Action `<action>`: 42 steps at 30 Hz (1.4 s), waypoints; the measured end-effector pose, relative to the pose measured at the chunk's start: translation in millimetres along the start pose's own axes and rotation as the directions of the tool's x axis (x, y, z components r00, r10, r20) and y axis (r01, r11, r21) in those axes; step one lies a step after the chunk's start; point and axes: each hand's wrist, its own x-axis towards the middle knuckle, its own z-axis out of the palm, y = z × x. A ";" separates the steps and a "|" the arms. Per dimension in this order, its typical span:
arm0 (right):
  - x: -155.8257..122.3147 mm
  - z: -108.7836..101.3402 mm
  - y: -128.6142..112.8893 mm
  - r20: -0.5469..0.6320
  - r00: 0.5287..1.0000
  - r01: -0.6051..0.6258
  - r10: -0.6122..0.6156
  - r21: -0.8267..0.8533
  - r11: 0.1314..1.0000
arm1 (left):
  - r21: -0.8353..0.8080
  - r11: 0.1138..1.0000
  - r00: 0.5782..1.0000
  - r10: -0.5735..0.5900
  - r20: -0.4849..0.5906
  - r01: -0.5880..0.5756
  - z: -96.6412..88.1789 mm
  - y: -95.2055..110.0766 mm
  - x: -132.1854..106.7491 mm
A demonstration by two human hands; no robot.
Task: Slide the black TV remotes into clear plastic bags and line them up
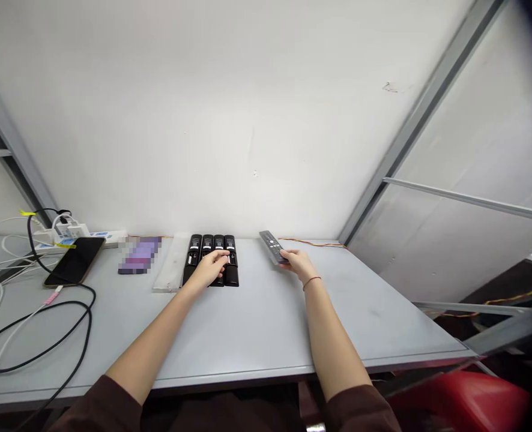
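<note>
Several black remote controls (231,276) lie face down side by side on the grey desk, white labels at their far ends and what look like uncovered battery compartments in their middles. My left hand (211,267) is over the row, thumb and fingers drawn together at the rightmost remotes; whatever may be in the fingertips is hidden. In my right hand (296,264) is another remote control (272,245), gripped by its near end, buttons up and tilted above the desk. A pale, translucent edge shows along its left side. My right wrist has a thin red cord.
Left of the row lies a clear plastic sheet (169,264), then a phone with a purple screen (140,255) and a dark phone (75,261). A power strip (108,238) and looping cables (90,312) occupy the left side. A white wall (248,120) backs the desk (257,336).
</note>
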 end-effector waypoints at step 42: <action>18.0 12.6 21.0 -0.093 0.908 0.109 -0.409 -0.888 0.446 | 0.131 0.985 0.993 0.107 0.048 -0.113 -0.9 -20.0 11.8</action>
